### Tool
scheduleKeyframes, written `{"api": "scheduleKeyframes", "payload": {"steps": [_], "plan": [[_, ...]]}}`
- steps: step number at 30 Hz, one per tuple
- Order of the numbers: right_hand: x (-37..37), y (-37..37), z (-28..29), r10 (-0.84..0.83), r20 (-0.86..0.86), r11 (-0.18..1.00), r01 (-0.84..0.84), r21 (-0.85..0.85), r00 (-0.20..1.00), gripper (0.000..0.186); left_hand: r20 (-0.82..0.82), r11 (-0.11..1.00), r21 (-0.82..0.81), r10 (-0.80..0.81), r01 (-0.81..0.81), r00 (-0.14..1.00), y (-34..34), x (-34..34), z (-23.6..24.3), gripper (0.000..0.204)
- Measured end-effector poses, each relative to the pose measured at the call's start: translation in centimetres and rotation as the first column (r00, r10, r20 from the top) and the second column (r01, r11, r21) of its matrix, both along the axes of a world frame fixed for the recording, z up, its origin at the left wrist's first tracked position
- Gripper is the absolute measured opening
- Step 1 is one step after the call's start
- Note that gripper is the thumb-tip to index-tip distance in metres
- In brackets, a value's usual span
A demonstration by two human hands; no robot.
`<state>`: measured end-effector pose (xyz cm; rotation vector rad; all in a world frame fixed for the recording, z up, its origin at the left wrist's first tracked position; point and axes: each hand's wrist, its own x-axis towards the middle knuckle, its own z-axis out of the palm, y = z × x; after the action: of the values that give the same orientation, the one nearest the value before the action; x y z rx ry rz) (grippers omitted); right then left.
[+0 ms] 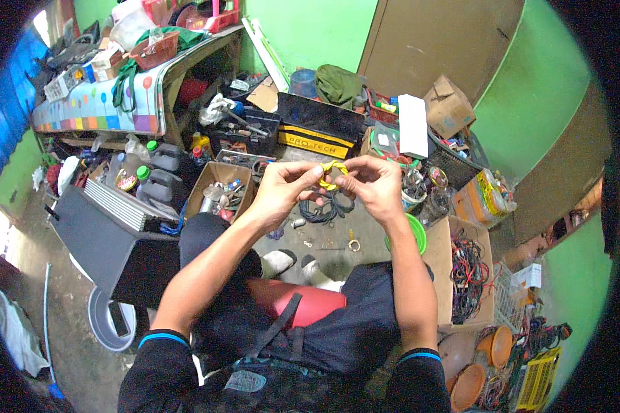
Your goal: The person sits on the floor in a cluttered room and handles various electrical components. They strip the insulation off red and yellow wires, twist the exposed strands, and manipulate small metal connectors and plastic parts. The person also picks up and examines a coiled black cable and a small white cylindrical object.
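L hand [288, 184] & R hand [375, 180] both clamped on yellow coil [335, 165], thumb vs. fingers, one each side. To handle it well: keep pinch light, thumbs approx. opp. each other, steady w/ one hand while the other works, so no turn slips loose. Coil's held up mid-scene over floor [331, 234], nearer than far toolbox [315, 141] & black cable coil [327, 208]. Looks: bright yellow, ring-shaped, hollow centre, strands seemingly twisted; prob. wire or cord, can't tell which.

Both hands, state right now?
Left hand: closed, fingers pinching the left side of the yellow coil.
Right hand: closed, holding the yellow coil's right side.
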<state>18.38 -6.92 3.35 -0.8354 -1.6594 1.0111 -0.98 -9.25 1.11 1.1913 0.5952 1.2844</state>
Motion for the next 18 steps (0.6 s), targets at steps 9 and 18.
{"api": "scheduleKeyframes", "payload": {"steps": [9,18], "plan": [[0.0,-14.5,-2.7,-0.033,-0.202,0.998,0.043,0.042,0.979,0.017,0.311,0.896,-0.232,-0.301,0.38,0.901,-12.2,0.9,-2.5,0.015],[-1.2,-20.3,-2.2,-0.095,-0.279,0.986,0.129,0.108,0.956,0.015,-0.01,0.986,-0.141,-0.095,0.092,0.995,-17.0,1.9,-1.1,0.012]]}}
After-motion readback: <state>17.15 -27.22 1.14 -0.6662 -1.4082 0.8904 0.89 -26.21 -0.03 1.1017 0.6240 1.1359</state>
